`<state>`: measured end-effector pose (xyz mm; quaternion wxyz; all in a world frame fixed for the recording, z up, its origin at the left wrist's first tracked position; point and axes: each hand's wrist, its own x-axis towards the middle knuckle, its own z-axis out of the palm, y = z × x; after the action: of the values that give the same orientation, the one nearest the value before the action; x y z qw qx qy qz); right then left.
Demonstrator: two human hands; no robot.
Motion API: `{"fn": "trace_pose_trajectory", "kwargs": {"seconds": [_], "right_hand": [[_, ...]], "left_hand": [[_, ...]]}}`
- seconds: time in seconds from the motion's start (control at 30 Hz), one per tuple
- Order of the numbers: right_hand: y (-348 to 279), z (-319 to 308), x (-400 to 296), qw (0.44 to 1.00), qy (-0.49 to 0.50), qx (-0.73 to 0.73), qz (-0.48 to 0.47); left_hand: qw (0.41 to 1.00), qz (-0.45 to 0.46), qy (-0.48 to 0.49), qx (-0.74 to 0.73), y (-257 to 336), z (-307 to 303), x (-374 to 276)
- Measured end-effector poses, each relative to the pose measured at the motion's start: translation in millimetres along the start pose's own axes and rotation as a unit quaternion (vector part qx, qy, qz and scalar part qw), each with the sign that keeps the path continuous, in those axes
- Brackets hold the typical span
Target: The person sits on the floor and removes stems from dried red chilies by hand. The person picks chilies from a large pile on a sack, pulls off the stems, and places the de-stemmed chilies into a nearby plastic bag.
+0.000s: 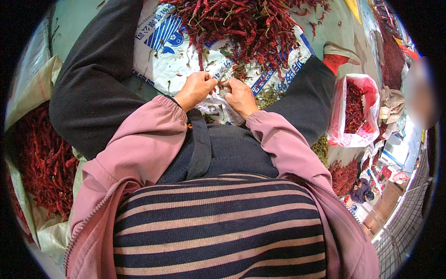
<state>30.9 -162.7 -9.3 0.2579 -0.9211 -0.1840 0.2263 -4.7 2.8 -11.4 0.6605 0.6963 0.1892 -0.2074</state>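
Observation:
In the middle of the head view, my left hand (198,88) and my right hand (239,96) meet almost fingertip to fingertip. A small dried red chili pepper (220,84) is pinched between them, mostly hidden by the fingers. Beneath both hands a white plastic woven sack (170,71) with blue print lies flat between my legs. Just beyond my fingers rises a heap of long dried red chilies (240,28), many with stems attached. Loose green-brown stems (271,97) are scattered on the sack, thickest to the right of my right hand.
On the left stands an open woven sack (52,233) full of dried chilies (45,167). To the right, beyond my leg, a pink-and-white bag (371,134) holds chili pieces (354,104). More red chilies (343,174) lie behind it. A person (362,191) is far off at lower right.

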Motion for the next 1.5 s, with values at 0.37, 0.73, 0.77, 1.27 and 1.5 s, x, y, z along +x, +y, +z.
{"fn": "trace_pose_trajectory", "kwargs": {"seconds": [0.37, 0.73, 0.77, 1.27, 1.5], "right_hand": [[12, -9, -6, 0.999, -0.005, 0.033, 0.013], [-10, -14, -19, 0.916, -0.094, 0.361, 0.150], [-11, -15, -19, 0.908, -0.098, 0.377, 0.154], [-1, -24, -24, 0.862, -0.071, 0.451, 0.222], [-16, -22, -22, 0.864, -0.093, 0.465, 0.168]], "left_hand": [[0.998, 0.026, -0.045, 0.020, -6, 3, 1], [0.991, 0.084, -0.107, 0.001, -5, 4, -3], [0.991, 0.080, -0.107, -0.003, -5, 4, -2], [0.996, 0.042, -0.040, -0.062, 0, 7, 0], [0.992, 0.044, -0.100, -0.060, 3, 8, -5]]}}
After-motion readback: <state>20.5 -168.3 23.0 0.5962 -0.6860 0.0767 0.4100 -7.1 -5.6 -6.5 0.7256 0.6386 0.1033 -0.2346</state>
